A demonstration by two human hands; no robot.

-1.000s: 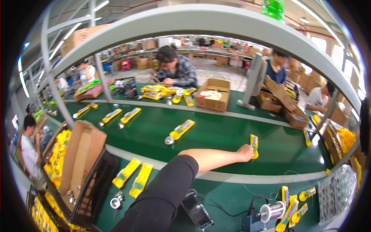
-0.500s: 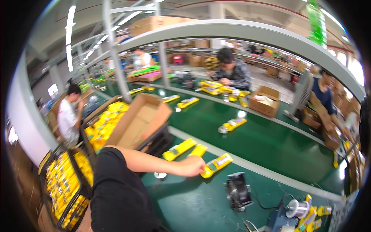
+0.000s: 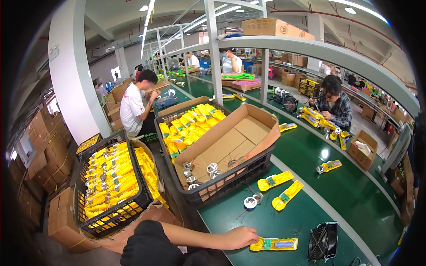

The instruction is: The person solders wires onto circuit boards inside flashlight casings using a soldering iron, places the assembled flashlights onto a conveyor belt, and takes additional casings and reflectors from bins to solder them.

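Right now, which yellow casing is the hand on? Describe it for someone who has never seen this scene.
Find the big black crate at centre; the green workbench begins at its lower right. Left of the black fan there lies a yellow casing. Unlike the two casings higher up, it has the left hand on one end.

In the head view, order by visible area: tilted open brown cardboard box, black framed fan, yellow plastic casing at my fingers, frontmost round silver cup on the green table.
Largest to smallest:
Brown cardboard box
Black fan
Yellow casing, longer but slimmer
Silver cup
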